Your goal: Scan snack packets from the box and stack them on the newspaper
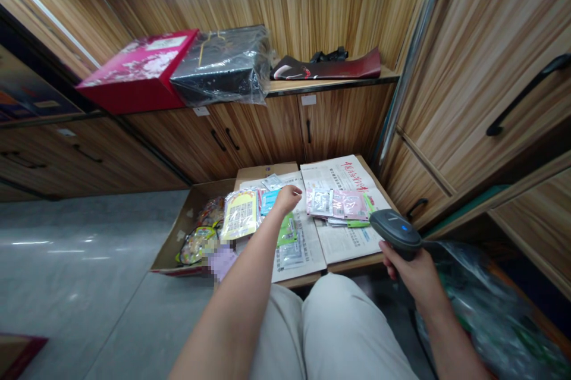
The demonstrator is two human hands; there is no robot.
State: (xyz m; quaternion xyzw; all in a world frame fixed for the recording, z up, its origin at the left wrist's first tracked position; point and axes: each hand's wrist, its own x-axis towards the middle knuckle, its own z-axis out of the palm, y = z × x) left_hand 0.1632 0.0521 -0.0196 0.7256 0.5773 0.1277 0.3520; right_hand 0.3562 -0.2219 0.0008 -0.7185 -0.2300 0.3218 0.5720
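My left hand (288, 197) reaches forward over small packets spread on newspaper (343, 237) that covers a low board. Its fingers curl down onto a blue packet (269, 201), and whether they grip it is hidden. A yellow packet (241, 214) lies just left of it, and pink packets (336, 203) lie to the right. My right hand (413, 273) holds a dark handheld barcode scanner (395, 229) with a blue light, its head pointing toward the packets. My knees in light trousers are at the bottom centre.
An open cardboard box (178, 237) with several colourful packets stands on the grey floor at the left. Wooden cabinets surround the spot. A shelf (334, 84) carries a red box (138, 74), a plastic-wrapped dark box (223, 65) and a dark red folder. Plastic bags (486, 308) lie at the right.
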